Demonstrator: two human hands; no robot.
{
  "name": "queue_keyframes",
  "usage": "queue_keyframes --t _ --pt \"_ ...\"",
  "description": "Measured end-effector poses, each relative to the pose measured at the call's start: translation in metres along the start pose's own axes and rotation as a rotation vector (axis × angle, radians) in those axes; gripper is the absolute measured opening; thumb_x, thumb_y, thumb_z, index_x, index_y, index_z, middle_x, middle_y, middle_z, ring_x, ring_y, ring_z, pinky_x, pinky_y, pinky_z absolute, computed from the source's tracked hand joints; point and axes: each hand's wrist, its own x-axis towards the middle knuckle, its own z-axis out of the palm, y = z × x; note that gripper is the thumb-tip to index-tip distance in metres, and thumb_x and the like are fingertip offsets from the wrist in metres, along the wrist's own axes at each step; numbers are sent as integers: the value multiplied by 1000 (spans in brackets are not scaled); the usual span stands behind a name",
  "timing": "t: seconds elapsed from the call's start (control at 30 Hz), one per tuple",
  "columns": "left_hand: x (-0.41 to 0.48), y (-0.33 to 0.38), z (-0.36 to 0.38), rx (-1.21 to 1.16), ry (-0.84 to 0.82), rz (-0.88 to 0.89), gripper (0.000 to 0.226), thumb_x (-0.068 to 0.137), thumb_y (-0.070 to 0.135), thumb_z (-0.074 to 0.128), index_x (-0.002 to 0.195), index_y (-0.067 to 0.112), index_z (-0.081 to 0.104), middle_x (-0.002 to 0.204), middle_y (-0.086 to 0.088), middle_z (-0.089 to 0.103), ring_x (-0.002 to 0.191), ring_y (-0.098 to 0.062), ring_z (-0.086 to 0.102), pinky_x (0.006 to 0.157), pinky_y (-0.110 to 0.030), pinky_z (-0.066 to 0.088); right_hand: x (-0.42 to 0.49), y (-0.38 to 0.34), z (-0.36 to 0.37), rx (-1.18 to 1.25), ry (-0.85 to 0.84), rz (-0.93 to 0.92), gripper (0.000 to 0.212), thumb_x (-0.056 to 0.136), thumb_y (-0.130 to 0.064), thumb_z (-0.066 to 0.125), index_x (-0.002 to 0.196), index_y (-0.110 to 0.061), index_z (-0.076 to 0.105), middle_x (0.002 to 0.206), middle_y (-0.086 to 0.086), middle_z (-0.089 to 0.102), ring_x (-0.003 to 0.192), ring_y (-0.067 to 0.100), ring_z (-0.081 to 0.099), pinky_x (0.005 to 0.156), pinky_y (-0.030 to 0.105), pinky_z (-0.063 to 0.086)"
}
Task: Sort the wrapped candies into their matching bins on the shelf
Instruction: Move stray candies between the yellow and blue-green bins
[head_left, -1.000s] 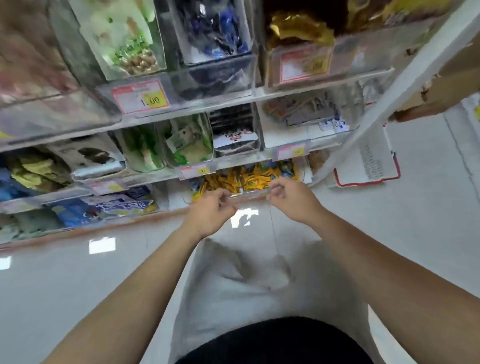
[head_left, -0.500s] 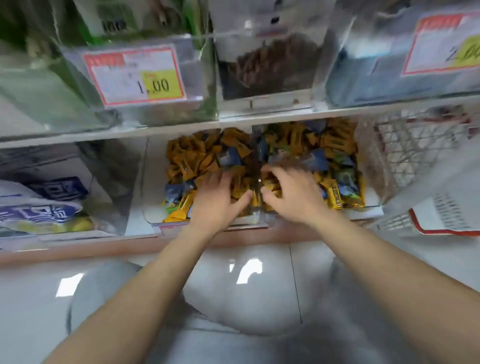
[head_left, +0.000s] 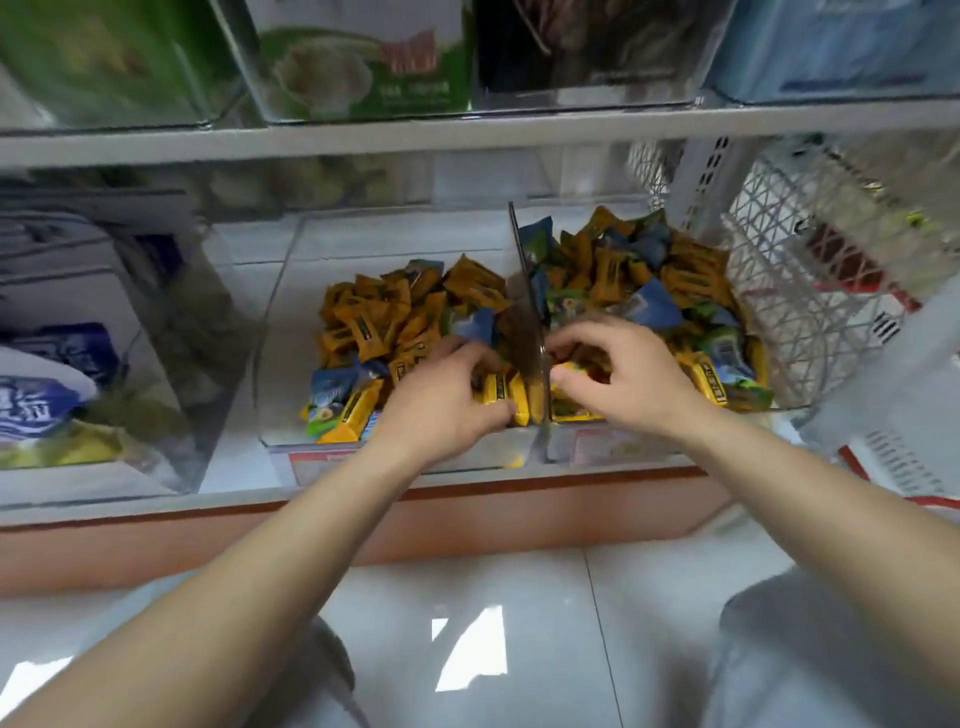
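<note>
Two clear bins stand side by side on the bottom shelf, split by a thin divider wall (head_left: 524, 291). The left bin (head_left: 283, 332) holds mostly orange-yellow wrapped candies (head_left: 374, 322) with a few blue and green ones (head_left: 330, 387). The right bin (head_left: 571, 447) holds a mix of orange, blue and green candies (head_left: 644, 270). My left hand (head_left: 447, 402) rests in the left bin, fingers curled onto yellow candies by the divider. My right hand (head_left: 618, 376) is in the right bin, thumb and fingers pinching at yellow candies there. Whether either hand has a firm hold is unclear.
A white plastic mesh basket (head_left: 810, 270) stands right of the bins. Clear bins with blue-and-white packets (head_left: 47, 395) sit to the left. Green boxed goods (head_left: 363, 57) fill the shelf above. An orange plinth (head_left: 363, 525) runs under the shelf, above a glossy tiled floor.
The view has dropped and closed in on the bottom shelf. Both hands went from the bins' front edge into the candies, one on each side of the divider.
</note>
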Motion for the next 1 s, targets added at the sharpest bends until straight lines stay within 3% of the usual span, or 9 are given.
queue_keyframes --t 0.1,0.23,0.3,0.4,0.6,0.7,0.77,0.9,1.0 --pt "0 6 -6 -64 -7 -37 40 70 38 72 109 33 65 106 6 55 89 -15 55 72 -32 49 -4 0 -18 -24 -146 -15 47 72 -29 55 117 -28 69 112 -11 64 107 8 58 91 26 45" --pt "2 14 -22 -75 -69 -85 46 82 24 67 127 27 62 124 -1 64 102 -20 62 82 -30 52 -6 3 -29 -213 -297 -30 52 83 -21 67 134 -30 58 130 -2 61 118 14 55 100 27 42" --pt "-1 18 -31 6 -47 -68 54 84 25 64 137 22 57 130 -5 63 110 -23 61 83 -28 48 -4 5 -24 -293 -251 -61 50 86 -18 71 134 -27 60 130 -1 63 120 18 57 102 32 44" --pt "-16 24 -40 0 66 7 50 85 28 61 135 20 58 135 1 62 118 -19 59 88 -23 43 -2 9 -21 -259 -138 -33 43 85 -18 76 126 -23 66 124 0 68 113 18 63 96 28 47" --pt "-35 38 -34 -154 138 63 44 89 27 66 133 22 58 129 5 63 110 -9 59 92 -21 43 11 4 -31 39 38 97 30 84 -18 76 112 -28 70 104 -9 70 95 4 63 87 20 48" --pt "-21 52 -29 -227 256 81 44 87 33 69 129 25 59 119 9 65 105 -8 60 92 -26 49 22 2 -35 248 124 92 28 84 -11 75 107 -25 69 99 -11 69 91 -3 63 80 7 45" --pt "-5 63 -24 -225 282 107 54 83 40 72 133 24 56 122 7 63 109 -11 59 93 -30 50 27 6 -34 378 163 107 26 86 -8 73 110 -17 69 102 -5 70 93 0 64 80 7 47" --pt "31 85 -9 -192 246 137 87 70 62 74 143 32 38 130 5 60 116 -15 57 94 -35 52 38 14 -32 677 289 187 26 90 -5 68 109 -21 66 99 -5 71 87 -2 67 73 12 50" --pt "41 92 10 -73 189 124 97 69 72 68 147 39 22 128 -1 61 112 -24 60 88 -41 54 42 12 -27 931 306 280 27 93 -2 62 110 -21 68 104 4 70 92 13 69 70 20 54"
